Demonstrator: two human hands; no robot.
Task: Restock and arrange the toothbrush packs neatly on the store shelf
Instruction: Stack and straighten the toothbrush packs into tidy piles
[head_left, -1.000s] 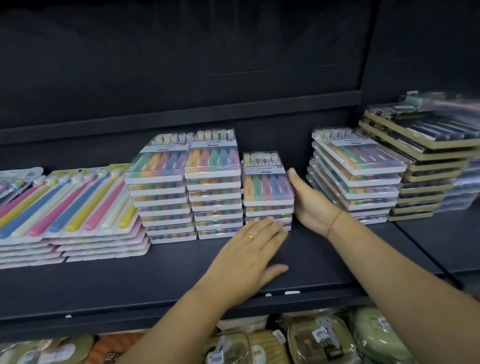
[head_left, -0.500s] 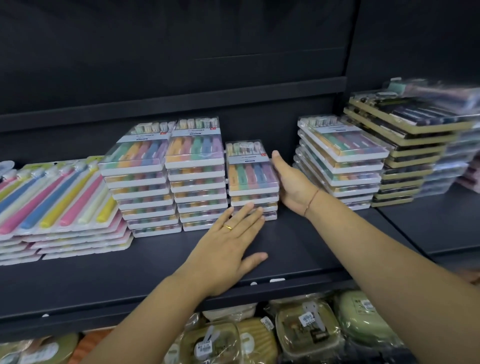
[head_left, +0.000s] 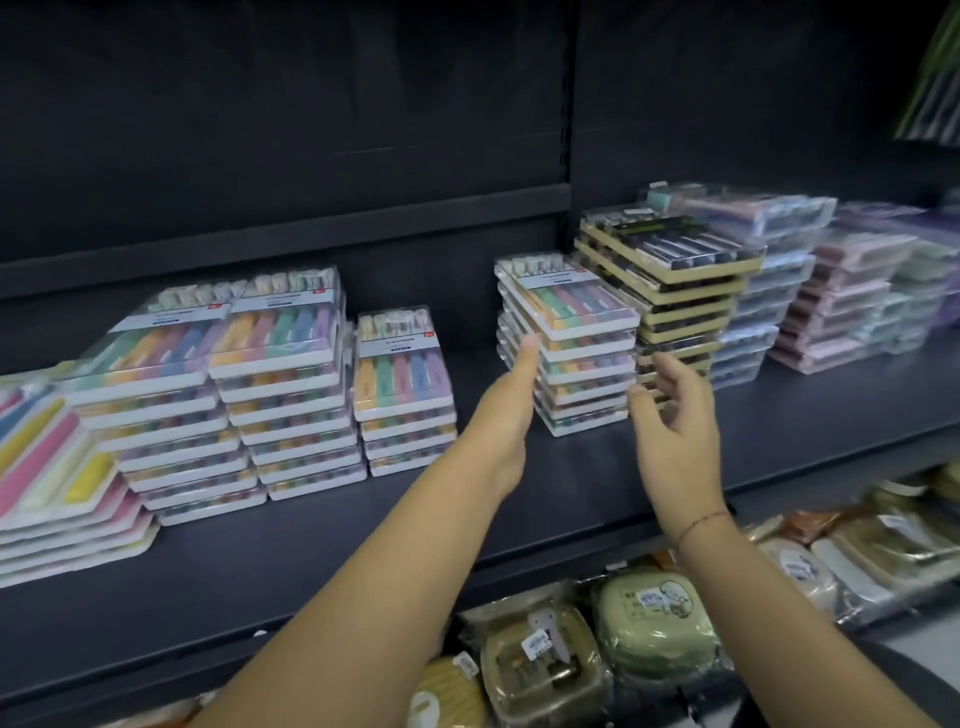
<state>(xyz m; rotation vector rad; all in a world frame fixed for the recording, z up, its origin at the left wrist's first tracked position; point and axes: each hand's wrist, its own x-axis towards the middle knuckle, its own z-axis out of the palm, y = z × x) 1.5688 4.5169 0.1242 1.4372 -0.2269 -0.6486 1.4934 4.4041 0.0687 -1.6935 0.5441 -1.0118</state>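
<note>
between my two hands, on the shelf (head_left: 311, 525), sits the skewed stack of toothbrush packs (head_left: 576, 358), long axis angled back-left. left hand (head_left: 506, 415), fingers straight and together, is nearer, at its left edge; right hand (head_left: 680, 421), fingers spread, hovers just beside its front-right corner.

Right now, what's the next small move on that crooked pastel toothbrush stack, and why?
Probably press both hands against its sides to square it: the crooked stack is fanned out of line, the left hand is at its left edge, and the right hand hovers open by its right front corner.
</note>
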